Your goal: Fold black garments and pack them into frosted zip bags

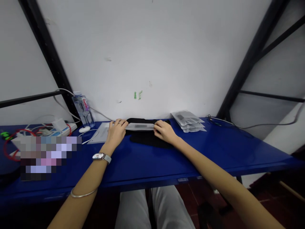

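Observation:
A frosted plastic bag (140,127) is held up between my two hands over the blue table. My left hand (117,131) grips its left end, fingers closed; my right hand (165,131) pinches the right end. Black cloth (149,140) lies spread beneath and behind the bag, partly covered by it and by my right hand. To the left of my left hand, a flat translucent bag (99,133) rests on the table. Several frosted bags (187,120) are stacked to the right of my right hand.
A clear water bottle (83,109) stands against the wall at the left. A white power strip (68,129), cables and a white mouse-like object (84,129) sit nearby. A pixelated patch hides part of the left side. Black frame posts flank the blue table (214,149).

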The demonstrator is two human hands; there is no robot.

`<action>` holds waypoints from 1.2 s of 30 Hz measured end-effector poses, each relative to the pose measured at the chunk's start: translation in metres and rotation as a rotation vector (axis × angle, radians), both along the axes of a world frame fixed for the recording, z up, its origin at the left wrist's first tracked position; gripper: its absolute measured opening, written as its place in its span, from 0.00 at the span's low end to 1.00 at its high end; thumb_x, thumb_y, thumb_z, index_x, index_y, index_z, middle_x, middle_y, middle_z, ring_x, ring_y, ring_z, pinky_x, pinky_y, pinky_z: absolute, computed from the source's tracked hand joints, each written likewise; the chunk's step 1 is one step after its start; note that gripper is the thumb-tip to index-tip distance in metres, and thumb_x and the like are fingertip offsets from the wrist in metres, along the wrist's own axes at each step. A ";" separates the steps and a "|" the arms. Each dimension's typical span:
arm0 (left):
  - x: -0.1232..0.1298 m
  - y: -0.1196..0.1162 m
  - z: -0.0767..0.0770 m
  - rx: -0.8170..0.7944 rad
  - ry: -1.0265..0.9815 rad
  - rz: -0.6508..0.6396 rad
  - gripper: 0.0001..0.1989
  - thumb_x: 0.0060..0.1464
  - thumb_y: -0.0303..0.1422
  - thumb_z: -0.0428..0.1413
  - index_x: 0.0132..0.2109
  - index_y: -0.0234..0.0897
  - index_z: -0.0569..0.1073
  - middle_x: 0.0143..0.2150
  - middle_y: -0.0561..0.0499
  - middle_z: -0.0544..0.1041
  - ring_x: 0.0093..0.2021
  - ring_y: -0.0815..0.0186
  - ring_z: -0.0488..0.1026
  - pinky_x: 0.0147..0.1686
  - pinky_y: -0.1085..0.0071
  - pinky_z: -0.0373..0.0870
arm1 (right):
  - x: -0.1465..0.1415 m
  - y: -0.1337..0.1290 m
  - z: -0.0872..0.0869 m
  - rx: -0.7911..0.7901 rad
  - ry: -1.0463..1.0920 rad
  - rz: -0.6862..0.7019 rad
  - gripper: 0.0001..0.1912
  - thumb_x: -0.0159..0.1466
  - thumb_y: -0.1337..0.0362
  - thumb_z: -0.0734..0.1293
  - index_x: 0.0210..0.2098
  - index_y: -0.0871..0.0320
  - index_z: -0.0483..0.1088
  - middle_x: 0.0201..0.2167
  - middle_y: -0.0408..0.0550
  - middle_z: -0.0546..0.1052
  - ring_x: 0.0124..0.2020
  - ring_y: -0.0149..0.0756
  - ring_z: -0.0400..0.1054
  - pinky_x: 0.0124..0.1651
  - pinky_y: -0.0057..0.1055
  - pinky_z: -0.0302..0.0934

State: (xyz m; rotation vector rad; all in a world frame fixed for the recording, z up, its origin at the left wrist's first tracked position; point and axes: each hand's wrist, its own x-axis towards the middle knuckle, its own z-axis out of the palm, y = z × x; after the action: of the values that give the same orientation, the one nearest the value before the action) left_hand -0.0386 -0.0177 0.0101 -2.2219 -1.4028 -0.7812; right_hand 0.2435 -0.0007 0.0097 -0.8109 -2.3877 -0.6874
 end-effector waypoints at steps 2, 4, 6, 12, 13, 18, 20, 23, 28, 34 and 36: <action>0.007 0.001 -0.002 -0.011 0.023 -0.071 0.23 0.53 0.22 0.51 0.56 0.41 0.68 0.61 0.43 0.69 0.61 0.51 0.61 0.56 0.49 0.53 | -0.013 -0.010 0.002 -0.031 -0.037 0.117 0.12 0.69 0.65 0.56 0.37 0.58 0.71 0.37 0.52 0.72 0.37 0.38 0.62 0.41 0.33 0.57; 0.013 0.002 -0.005 -0.065 0.050 -0.149 0.25 0.53 0.22 0.51 0.58 0.42 0.67 0.61 0.44 0.70 0.60 0.52 0.63 0.59 0.49 0.52 | -0.024 -0.017 0.003 -0.086 -0.098 0.197 0.14 0.70 0.62 0.56 0.39 0.58 0.71 0.38 0.52 0.73 0.38 0.38 0.64 0.42 0.34 0.58; 0.015 0.004 -0.008 -0.113 0.043 -0.187 0.22 0.54 0.23 0.50 0.55 0.43 0.71 0.57 0.44 0.73 0.58 0.53 0.67 0.60 0.49 0.51 | -0.032 -0.020 0.003 -0.160 -0.099 0.217 0.14 0.69 0.58 0.58 0.45 0.58 0.71 0.42 0.53 0.74 0.41 0.39 0.65 0.44 0.35 0.59; 0.018 0.002 -0.006 -0.115 -0.009 -0.207 0.22 0.57 0.24 0.49 0.56 0.47 0.71 0.57 0.46 0.74 0.57 0.55 0.69 0.60 0.49 0.52 | -0.031 -0.010 -0.002 -0.350 0.079 0.148 0.24 0.66 0.67 0.60 0.62 0.55 0.59 0.57 0.54 0.70 0.55 0.40 0.65 0.54 0.38 0.61; 0.020 0.002 -0.006 -0.107 -0.006 -0.208 0.23 0.58 0.25 0.49 0.59 0.47 0.68 0.59 0.46 0.73 0.59 0.55 0.68 0.60 0.49 0.51 | -0.028 -0.009 -0.001 -0.352 0.089 0.123 0.25 0.66 0.71 0.58 0.62 0.55 0.60 0.57 0.52 0.71 0.55 0.38 0.66 0.54 0.37 0.61; 0.022 0.006 -0.010 -0.030 -0.070 -0.089 0.32 0.59 0.35 0.52 0.69 0.45 0.52 0.68 0.43 0.58 0.70 0.51 0.48 0.61 0.47 0.48 | 0.020 -0.002 0.025 -0.180 0.305 -0.185 0.33 0.59 0.80 0.53 0.60 0.55 0.65 0.57 0.48 0.72 0.56 0.37 0.66 0.56 0.35 0.61; 0.021 0.010 -0.015 -0.092 -0.078 -0.068 0.30 0.60 0.40 0.51 0.68 0.46 0.54 0.69 0.44 0.57 0.70 0.50 0.45 0.62 0.45 0.48 | 0.054 0.005 0.040 -0.052 0.407 -0.354 0.34 0.57 0.81 0.53 0.60 0.56 0.65 0.58 0.50 0.70 0.58 0.40 0.64 0.58 0.39 0.59; 0.019 0.015 -0.024 -0.280 -0.036 -0.110 0.24 0.62 0.45 0.47 0.64 0.50 0.63 0.68 0.47 0.59 0.70 0.49 0.45 0.62 0.42 0.45 | 0.107 0.019 0.050 0.092 0.380 -0.564 0.32 0.59 0.78 0.54 0.61 0.56 0.64 0.60 0.53 0.67 0.61 0.44 0.60 0.59 0.45 0.55; 0.021 0.011 -0.028 -0.568 0.012 -0.200 0.23 0.61 0.50 0.46 0.59 0.53 0.69 0.64 0.47 0.66 0.64 0.48 0.58 0.59 0.40 0.49 | 0.163 0.034 0.034 -0.172 0.138 -0.732 0.29 0.58 0.78 0.56 0.56 0.57 0.69 0.55 0.55 0.73 0.56 0.46 0.65 0.58 0.48 0.54; 0.023 -0.003 -0.010 -0.569 -0.063 -0.320 0.20 0.61 0.50 0.46 0.51 0.52 0.76 0.51 0.50 0.76 0.51 0.56 0.70 0.55 0.52 0.60 | 0.171 0.030 0.036 -0.306 0.150 -0.636 0.35 0.54 0.82 0.53 0.58 0.60 0.67 0.59 0.58 0.69 0.60 0.46 0.61 0.62 0.50 0.48; 0.021 0.000 -0.004 -0.556 -0.149 -0.355 0.20 0.62 0.48 0.44 0.52 0.49 0.75 0.50 0.51 0.77 0.51 0.58 0.71 0.55 0.58 0.62 | 0.161 0.028 0.041 -0.228 0.192 -0.606 0.33 0.55 0.81 0.54 0.58 0.60 0.67 0.59 0.58 0.69 0.60 0.47 0.61 0.63 0.50 0.48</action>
State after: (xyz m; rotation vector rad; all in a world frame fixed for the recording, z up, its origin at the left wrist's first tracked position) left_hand -0.0174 -0.0176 0.0063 -2.9532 -1.4436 -0.7440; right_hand 0.4044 0.0272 0.0506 -1.6538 -2.0657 -0.5260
